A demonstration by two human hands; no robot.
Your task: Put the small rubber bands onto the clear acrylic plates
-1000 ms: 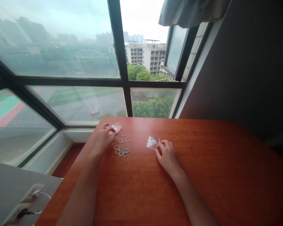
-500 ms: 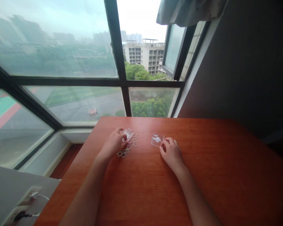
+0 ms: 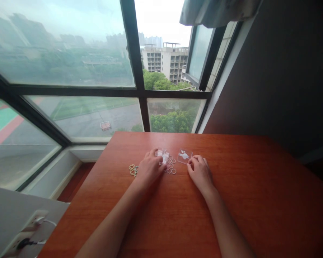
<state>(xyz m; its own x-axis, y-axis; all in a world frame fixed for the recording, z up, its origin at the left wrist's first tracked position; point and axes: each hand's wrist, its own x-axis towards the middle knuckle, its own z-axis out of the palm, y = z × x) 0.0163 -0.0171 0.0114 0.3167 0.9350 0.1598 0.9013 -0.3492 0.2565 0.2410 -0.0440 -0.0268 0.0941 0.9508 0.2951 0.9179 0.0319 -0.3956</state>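
Observation:
My left hand [image 3: 151, 165] is closed on a clear plastic box [image 3: 163, 155] with a white pattern, held low over the table. To its right, several pale and pinkish rings [image 3: 173, 171] lie spread out on the wood. More rings, yellowish and greenish [image 3: 131, 167], lie on the left side of that hand, which partly covers them. A flat clear plastic lid [image 3: 183, 156] with a white printed shape is pinched at its right edge by my right hand [image 3: 200, 171].
The reddish-brown wooden table [image 3: 167, 218] reaches to a window with a dark frame [image 3: 97, 91]. A grey wall [image 3: 258, 79] rises on the right. Power sockets [image 3: 24, 238] with plugs are at the lower left.
My left hand has moved right with the clear box, and some rings now lie further right, apart from those left behind. My right hand and the lid have shifted slightly right.

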